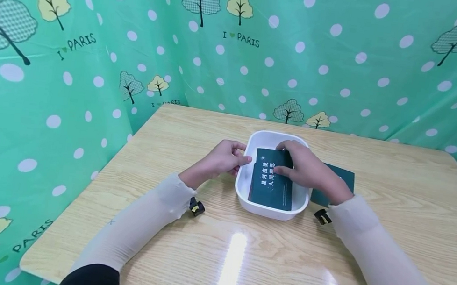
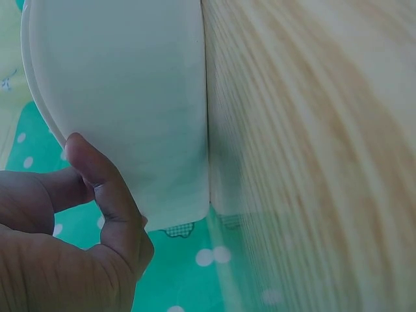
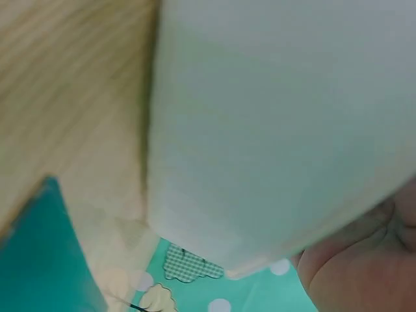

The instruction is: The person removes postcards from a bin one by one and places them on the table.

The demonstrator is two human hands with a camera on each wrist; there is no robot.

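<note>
A white plastic tub with rounded corners stands on the table. Inside lies a dark green booklet with white printed characters on its cover; a step in its left edge suggests another beneath it. My left hand pinches the tub's left rim, and in the left wrist view its thumb is at the rim of the pale wall. Reaching over the tub's right side, my right hand grips the booklet, thumb on the cover and fingers near the far edge. The right wrist view shows only part of this hand beyond the tub wall.
A second dark green booklet lies on the wooden table just right of the tub, partly hidden by my right forearm. A green dotted curtain hangs behind the table and along its left side.
</note>
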